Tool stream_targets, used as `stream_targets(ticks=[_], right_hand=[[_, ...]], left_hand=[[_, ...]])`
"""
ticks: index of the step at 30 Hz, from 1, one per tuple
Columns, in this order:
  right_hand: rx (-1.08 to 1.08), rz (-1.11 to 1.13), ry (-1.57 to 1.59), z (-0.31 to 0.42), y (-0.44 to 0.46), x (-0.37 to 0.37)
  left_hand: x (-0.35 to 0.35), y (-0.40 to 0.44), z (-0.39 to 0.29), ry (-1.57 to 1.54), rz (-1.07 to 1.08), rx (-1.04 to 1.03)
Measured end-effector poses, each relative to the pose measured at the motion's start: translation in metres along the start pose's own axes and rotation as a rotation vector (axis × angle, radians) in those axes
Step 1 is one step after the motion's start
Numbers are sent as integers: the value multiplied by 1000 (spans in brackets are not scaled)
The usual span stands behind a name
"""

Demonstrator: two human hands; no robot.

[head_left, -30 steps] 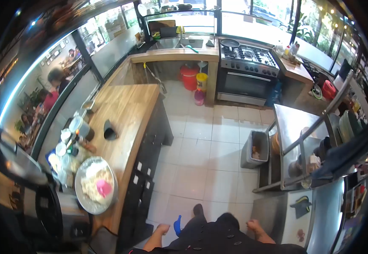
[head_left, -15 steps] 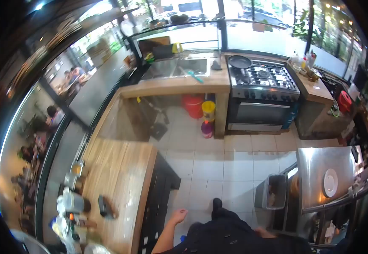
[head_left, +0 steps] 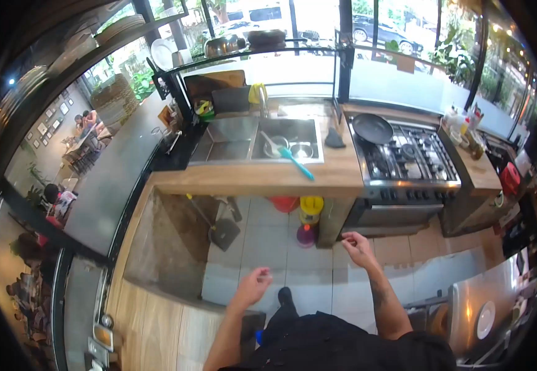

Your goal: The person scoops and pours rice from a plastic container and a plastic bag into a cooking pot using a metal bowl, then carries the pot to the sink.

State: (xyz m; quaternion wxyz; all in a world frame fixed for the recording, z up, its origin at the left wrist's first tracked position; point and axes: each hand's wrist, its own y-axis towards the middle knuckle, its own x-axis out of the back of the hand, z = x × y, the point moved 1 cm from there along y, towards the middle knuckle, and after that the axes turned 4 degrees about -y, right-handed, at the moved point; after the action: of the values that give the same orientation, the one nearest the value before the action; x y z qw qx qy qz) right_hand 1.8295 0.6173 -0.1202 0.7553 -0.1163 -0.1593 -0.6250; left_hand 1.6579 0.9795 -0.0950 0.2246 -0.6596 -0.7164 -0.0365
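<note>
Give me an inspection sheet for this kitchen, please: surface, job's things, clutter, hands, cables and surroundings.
Surface: wooden counter around the sink; a small dark item lies right of the basins.
Job's things: teal tool lying over the sink's front edge; pan on the stove, back left.
Clutter: red bucket, yellow tub, purple container and dustpan on the floor.
Hands: left hand and right hand raised apart, nothing seen in either.
Cables: nothing seen.
Surroundings: people beyond the glass at left; cars outside the windows.
</note>
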Motion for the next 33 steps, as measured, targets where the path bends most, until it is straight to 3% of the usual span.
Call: stream_targets(ticks=[4,6,7,10,14,20,22,25,29,33], right_hand=[[33,-64,-33,54,71,6],[6,-118,-16,86,111,17],[15,-149,-4,98,134,24],[63,-218,-1,131,207,41],[187,-187,-5,186,305,38],[322,-55,-55,268,419,-14],[435,-35,-55,294,451,-34],[481,-35,-120,338,482,-58],[479,-138,-148,384,518,-90],[556,-207,-104,413,561,-116]], left_hand=[[97,150,-82,233,-199,-328],[150,208,-154,429,-315,-455],[176,258,-152,422,-383,-590],[243,349,-237,535,-613,-920],[292,418,-319,682,-758,-962],[373,536,-389,847,-727,-1049],[401,573,-418,947,-623,-999],[447,640,-447,1110,-565,-1097],[475,705,-456,1167,-465,-1084],[485,724,-464,1185,-367,-1225]])
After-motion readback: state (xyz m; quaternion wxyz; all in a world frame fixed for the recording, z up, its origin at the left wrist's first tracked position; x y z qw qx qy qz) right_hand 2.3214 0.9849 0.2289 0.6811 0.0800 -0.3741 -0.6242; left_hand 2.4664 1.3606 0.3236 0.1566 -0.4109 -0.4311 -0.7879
